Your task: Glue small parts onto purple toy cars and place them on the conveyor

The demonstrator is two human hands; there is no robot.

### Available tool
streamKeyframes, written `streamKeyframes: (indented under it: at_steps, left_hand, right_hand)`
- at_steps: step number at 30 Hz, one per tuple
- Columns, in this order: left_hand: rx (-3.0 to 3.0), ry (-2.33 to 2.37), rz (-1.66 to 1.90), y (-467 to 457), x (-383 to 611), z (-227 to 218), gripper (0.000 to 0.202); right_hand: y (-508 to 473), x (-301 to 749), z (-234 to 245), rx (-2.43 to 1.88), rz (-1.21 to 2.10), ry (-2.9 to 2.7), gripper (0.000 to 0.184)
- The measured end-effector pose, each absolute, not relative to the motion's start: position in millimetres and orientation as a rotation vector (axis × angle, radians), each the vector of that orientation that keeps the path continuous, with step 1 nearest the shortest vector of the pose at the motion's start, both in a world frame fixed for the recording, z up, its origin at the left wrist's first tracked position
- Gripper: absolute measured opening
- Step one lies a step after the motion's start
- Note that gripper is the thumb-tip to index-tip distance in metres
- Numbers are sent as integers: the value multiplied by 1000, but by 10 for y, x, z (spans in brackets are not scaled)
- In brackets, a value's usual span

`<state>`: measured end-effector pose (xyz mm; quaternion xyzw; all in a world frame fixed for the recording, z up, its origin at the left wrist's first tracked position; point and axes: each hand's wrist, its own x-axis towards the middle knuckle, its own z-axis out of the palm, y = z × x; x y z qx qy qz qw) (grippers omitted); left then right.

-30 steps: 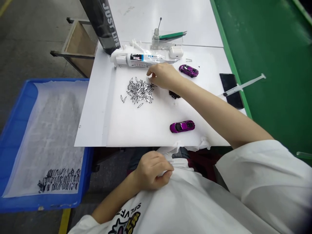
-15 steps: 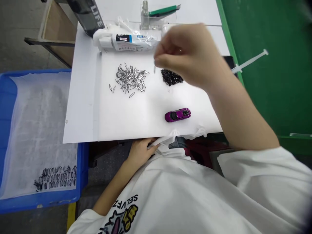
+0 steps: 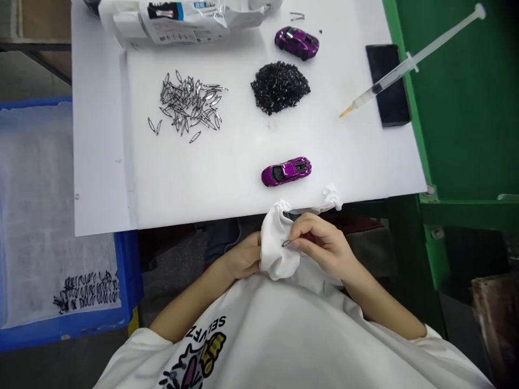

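My right hand (image 3: 322, 243) pinches a small dark oval loop (image 3: 286, 243) between thumb and fingertips, against a white cloth (image 3: 275, 254). The cloth is gripped in my left hand (image 3: 244, 256), whose fingertips are partly hidden behind it. Just beyond the table's front edge from my hands lies a purple toy car (image 3: 286, 172). A loose heap of thin black-edged oval pieces (image 3: 190, 104) is on the white board at the left. To its right is a pile of small black pieces (image 3: 279, 87), with another purple toy car (image 3: 297, 42) behind it.
A syringe with a yellow tip (image 3: 389, 81) rests across a black flat block (image 3: 389, 86) at the right. A white tube (image 3: 182, 21) lies at the back. On the left, a blue crate (image 3: 132, 286) holds a white sheet (image 3: 52, 216) with rows of dark loops.
My right hand has come down from above the heaps to the cloth at the table's front edge. My left hand has lifted the cloth slightly. The camera view has shifted.
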<state>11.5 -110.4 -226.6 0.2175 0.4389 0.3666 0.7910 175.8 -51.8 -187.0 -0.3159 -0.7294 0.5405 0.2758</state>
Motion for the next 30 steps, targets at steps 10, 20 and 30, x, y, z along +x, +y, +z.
streamKeyframes:
  at_steps: [10,20,30]
  left_hand:
    - [562,1082,967,-1014,137,-2102,31]
    - [594,1136,885,-932,72,-2051,19]
    - [689,1198,794,-895,62,-2033,11]
  right_hand:
    - [-453,1779,-1768,-831,755,-2424,6]
    - [-435,1761,-1787,-682,526,-2482,6]
    - [-444,1932,-1677,-835,515,-2523,6]
